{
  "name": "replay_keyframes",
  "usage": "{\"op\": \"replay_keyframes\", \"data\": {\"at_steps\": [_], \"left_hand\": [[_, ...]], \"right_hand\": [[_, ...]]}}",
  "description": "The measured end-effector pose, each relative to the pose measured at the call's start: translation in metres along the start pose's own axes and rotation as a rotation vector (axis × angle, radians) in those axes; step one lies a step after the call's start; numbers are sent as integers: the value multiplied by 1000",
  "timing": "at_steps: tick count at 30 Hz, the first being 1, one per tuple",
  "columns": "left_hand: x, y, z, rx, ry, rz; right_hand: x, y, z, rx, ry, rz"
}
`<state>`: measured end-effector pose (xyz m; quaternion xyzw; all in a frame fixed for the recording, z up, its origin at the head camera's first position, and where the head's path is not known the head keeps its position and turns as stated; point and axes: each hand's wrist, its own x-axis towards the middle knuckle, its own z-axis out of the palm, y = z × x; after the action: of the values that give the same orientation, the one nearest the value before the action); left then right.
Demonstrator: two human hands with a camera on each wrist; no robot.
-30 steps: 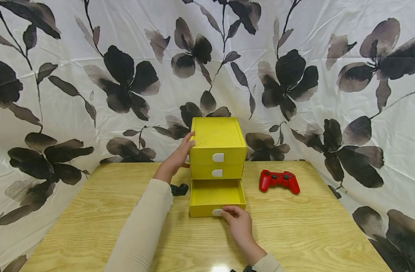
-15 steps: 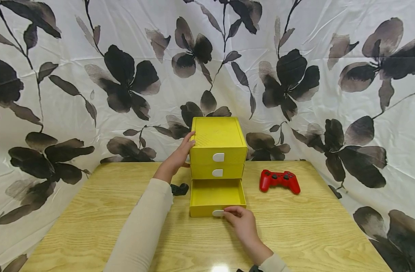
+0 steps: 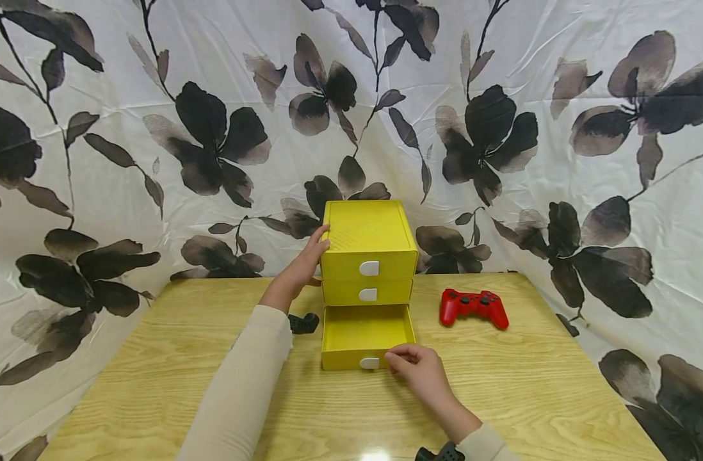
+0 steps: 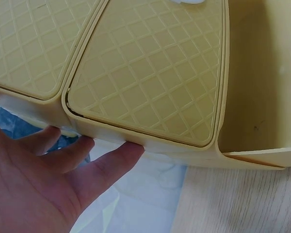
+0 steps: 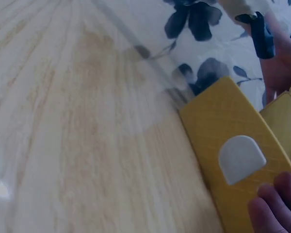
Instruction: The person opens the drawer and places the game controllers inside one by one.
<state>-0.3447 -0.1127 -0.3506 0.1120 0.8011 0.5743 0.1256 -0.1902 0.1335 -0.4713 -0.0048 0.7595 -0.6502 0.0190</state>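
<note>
A yellow drawer unit (image 3: 367,225) with stacked drawers stands on the table. Its bottom drawer (image 3: 369,326) is pulled out, and the bare inside floor shows. The white handle (image 5: 241,159) on that drawer's front is uncovered. My left hand (image 3: 296,272) rests against the unit's left side, fingers extended; in the left wrist view, the fingertips (image 4: 134,149) touch the side wall. My right hand (image 3: 420,371) is just right of the handle, at the drawer front's right end, fingers loosely bent with nothing between them. Whether they touch the drawer front, I cannot tell.
A red game controller (image 3: 474,308) lies on the table (image 3: 530,384) to the right of the unit. Behind the table hangs a white cloth (image 3: 397,38) with dark flowers. A black strapped device (image 3: 304,323) shows beside the left sleeve.
My right hand has let go of the bottom drawer's white handle and moved slightly right. The drawer stays pulled out, and my left hand keeps its place.
</note>
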Motion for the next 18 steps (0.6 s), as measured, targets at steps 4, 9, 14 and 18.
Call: {"op": "replay_keyframes", "data": {"at_steps": [4,9,14,18], "left_hand": [[5,-7,0,4,17,15],[7,-9,-1,2,15,27],[4,-6,-1,2,7,13],[-4,4,0,-12,-15,8]], "right_hand": [[-1,-9,-7,2,-45,4],[0,-18,-15,-15,-53,-13],[2,-25,-23,-23,-48,-36],[5,-30,-30,-36,-64,-58]]}}
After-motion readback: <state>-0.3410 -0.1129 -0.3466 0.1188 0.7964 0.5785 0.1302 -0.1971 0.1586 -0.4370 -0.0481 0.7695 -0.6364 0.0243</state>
